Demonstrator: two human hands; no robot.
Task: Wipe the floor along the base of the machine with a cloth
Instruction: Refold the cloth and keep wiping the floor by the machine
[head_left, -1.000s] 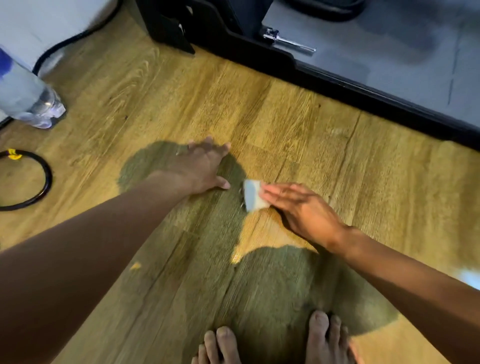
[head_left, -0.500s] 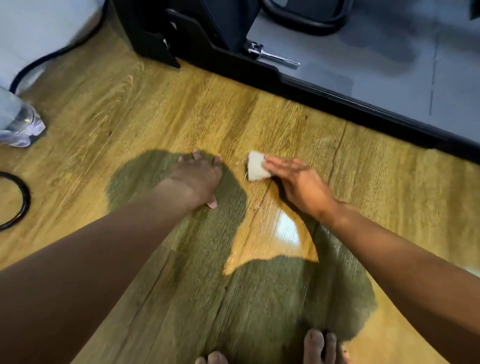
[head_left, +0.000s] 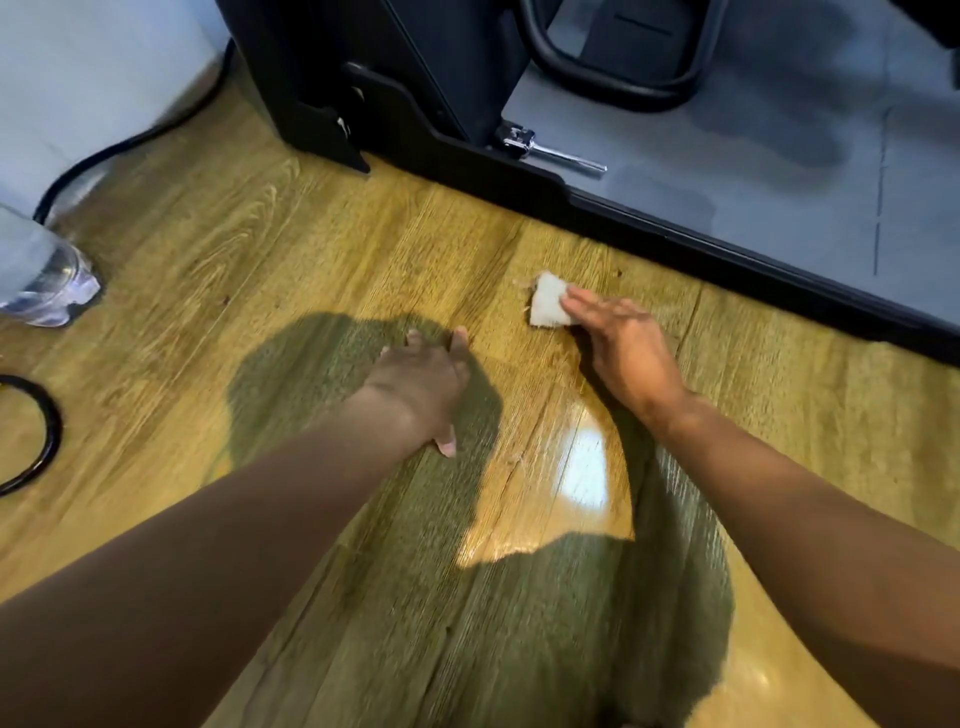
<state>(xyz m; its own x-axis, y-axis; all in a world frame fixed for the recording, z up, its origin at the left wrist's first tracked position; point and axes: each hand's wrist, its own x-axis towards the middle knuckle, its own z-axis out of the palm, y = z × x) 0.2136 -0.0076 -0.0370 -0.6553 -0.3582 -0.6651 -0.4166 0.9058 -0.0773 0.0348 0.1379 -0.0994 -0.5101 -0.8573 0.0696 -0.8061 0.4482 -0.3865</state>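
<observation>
A small white folded cloth (head_left: 546, 306) lies on the wooden floor (head_left: 311, 249), a short way in front of the machine's black base edge (head_left: 727, 254). My right hand (head_left: 623, 353) presses it down with straight fingers laid over its right side. My left hand (head_left: 426, 384) rests flat on the floor to the left of the cloth, palm down, fingers pointing away from me. The machine has a grey deck (head_left: 753, 145) behind the black edge and a black upright housing (head_left: 395, 78) at its left end.
A chrome pin (head_left: 550, 148) sticks out near the housing. A clear plastic bottle (head_left: 41, 275) stands at the left edge. A black cable (head_left: 119, 150) runs along the wall and loops (head_left: 41, 436) on the floor at far left.
My right hand has pushed the cloth forward, closer to the machine's base edge. My left hand has shifted forward with it. My feet have dropped out of view.
</observation>
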